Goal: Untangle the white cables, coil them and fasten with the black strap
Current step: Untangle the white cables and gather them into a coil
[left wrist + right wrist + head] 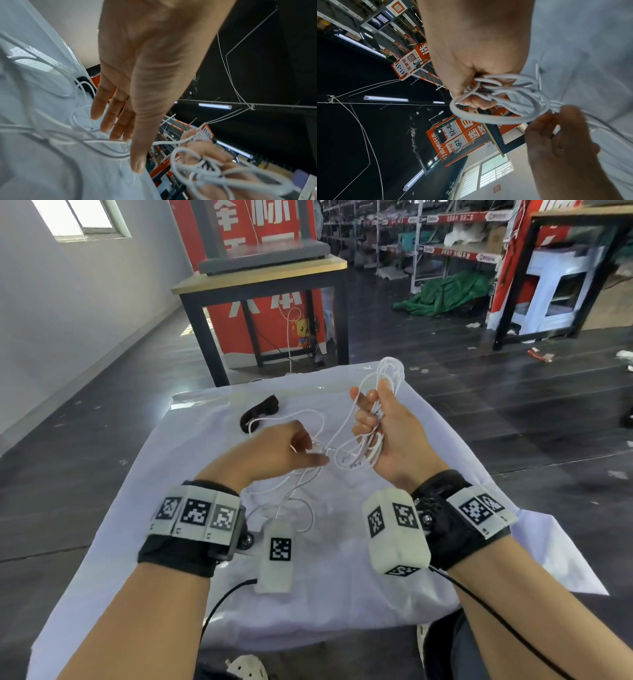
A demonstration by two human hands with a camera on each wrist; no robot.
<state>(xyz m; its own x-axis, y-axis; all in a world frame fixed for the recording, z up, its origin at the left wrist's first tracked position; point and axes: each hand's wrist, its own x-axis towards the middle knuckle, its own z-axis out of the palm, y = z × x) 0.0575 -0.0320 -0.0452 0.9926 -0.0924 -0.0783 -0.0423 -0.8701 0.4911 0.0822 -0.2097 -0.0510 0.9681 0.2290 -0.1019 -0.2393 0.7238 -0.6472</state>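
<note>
My right hand (380, 422) is raised above the table and grips a bundle of white cable loops (385, 374); the loops (505, 119) spill from its curled fingers (476, 102). A strand runs from the bundle to my left hand (291, 446), just left of it. There it passes between the thumb (137, 155) and the loosely straight fingers (106, 119). More loose white cable (294, 501) lies tangled on the white cloth under both hands. The black strap (260, 412) lies curled on the cloth beyond my left hand, with cable lying across it.
The white cloth covers a small table (342, 594) whose edges fall away on all sides. Behind it stands a wooden-topped table with black legs (260, 278) before a red banner. Shelving and a green tarp (445, 292) are at the back right.
</note>
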